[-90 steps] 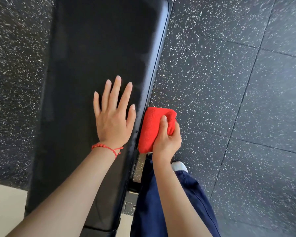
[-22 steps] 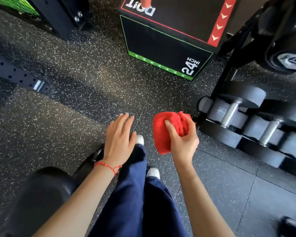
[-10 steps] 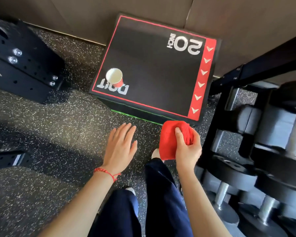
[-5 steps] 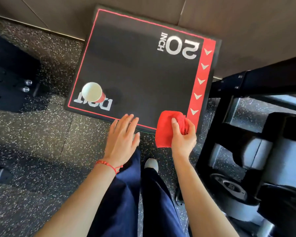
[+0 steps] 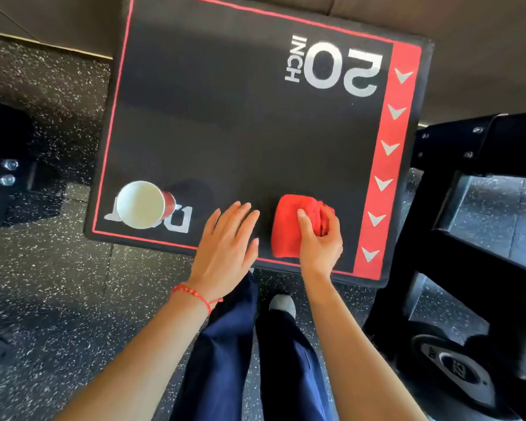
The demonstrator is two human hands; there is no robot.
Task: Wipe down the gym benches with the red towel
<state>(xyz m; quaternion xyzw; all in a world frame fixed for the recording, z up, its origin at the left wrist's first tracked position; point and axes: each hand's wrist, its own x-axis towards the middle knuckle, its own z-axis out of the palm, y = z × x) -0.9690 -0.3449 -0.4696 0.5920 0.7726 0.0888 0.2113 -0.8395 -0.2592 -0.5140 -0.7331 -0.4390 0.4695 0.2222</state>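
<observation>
My right hand point(image 5: 318, 243) grips the folded red towel point(image 5: 289, 226) over the near edge of a black plyo box point(image 5: 240, 123) with red trim and "20 INCH" lettering. I cannot tell whether the towel touches the box top. My left hand point(image 5: 227, 252), a red bead bracelet on its wrist, hovers just left of the towel with straight fingers and holds nothing. No gym bench is in view.
A red paper cup point(image 5: 142, 205) stands on the box's near left corner. A black dumbbell rack point(image 5: 474, 226) with weights rises on the right. Speckled rubber floor point(image 5: 49, 299) lies to the left, and black equipment with bolts point(image 5: 8, 171) is at the far left.
I have left the bench and walked up to the plyo box. Both hands now reach over its near edge, the right one still holding the towel.
</observation>
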